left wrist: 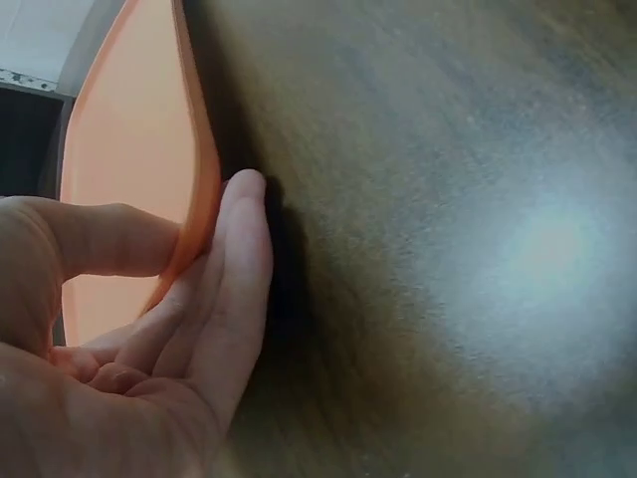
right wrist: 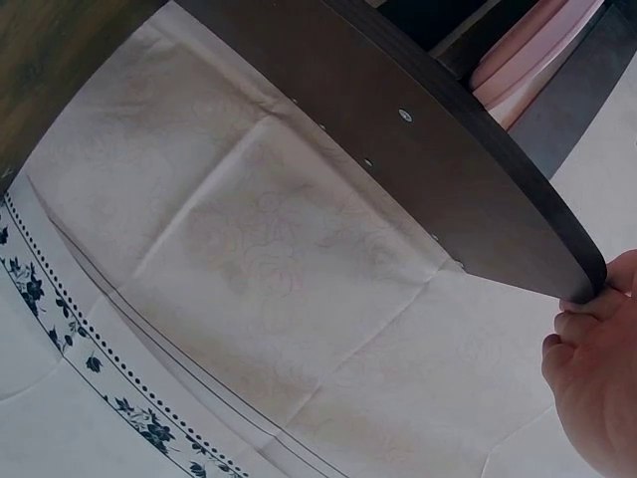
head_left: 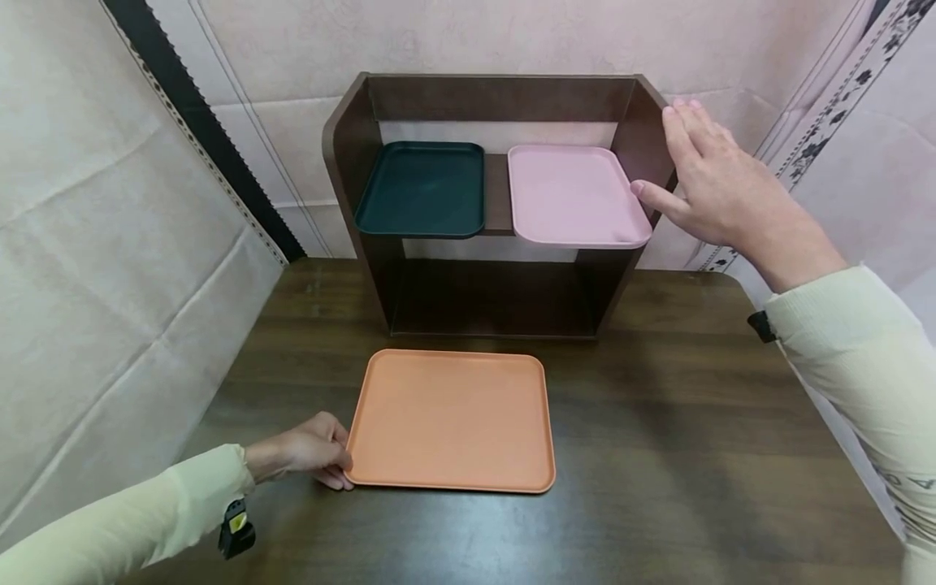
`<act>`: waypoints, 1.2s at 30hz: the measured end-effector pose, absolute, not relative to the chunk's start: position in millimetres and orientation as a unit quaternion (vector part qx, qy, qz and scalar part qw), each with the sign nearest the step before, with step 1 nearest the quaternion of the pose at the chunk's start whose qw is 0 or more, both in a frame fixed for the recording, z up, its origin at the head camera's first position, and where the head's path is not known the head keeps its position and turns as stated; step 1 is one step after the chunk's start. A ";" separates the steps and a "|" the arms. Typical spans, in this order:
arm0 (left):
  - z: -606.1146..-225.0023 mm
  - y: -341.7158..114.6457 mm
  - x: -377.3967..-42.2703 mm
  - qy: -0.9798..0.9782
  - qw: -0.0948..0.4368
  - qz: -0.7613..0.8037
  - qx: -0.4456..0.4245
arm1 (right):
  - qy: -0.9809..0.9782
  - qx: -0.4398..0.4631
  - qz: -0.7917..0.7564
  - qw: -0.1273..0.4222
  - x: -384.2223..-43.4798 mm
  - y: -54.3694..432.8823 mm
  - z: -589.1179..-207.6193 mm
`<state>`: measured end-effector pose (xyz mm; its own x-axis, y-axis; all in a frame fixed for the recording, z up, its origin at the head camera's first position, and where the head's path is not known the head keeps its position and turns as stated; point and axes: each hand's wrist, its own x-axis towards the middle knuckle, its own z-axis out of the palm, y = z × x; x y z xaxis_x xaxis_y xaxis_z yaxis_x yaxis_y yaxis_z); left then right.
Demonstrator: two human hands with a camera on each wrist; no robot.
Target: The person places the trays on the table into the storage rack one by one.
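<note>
An orange tray point(head_left: 453, 422) lies on the table in front of a dark brown shelf unit point(head_left: 504, 97). My left hand point(head_left: 316, 452) pinches the tray's near left corner. In the left wrist view the thumb lies on top of the orange tray point(left wrist: 129, 129) and the fingers are under its rim. My right hand point(head_left: 720, 183) is up at the right side panel of the shelf unit, fingers extended and thumb spread. The right wrist view shows its fingertips right at the end of that side panel point(right wrist: 398, 129).
On the shelf unit's upper board, a dark green tray point(head_left: 424, 191) stands left and a pink tray point(head_left: 578, 195) right, their near edges jutting forward. Light cloth point(head_left: 110, 203) hangs at the back and both sides. The wooden table point(head_left: 658, 455) extends around the orange tray.
</note>
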<state>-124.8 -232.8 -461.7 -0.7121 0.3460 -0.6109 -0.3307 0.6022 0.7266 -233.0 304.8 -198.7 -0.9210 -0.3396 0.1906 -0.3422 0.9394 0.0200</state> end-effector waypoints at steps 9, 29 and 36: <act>-472.3 -242.4 -123.2 0.789 0.362 0.496 0.019 | -0.978 0.178 0.009 0.104 -235.0 302.8 -199.2; -494.9 -249.8 -125.3 0.714 0.322 0.619 0.054 | -0.982 0.166 0.004 0.092 -236.6 302.4 -199.0; -498.4 -247.0 -123.2 0.703 0.309 0.637 0.070 | -0.983 0.160 0.011 0.094 -234.1 304.4 -200.0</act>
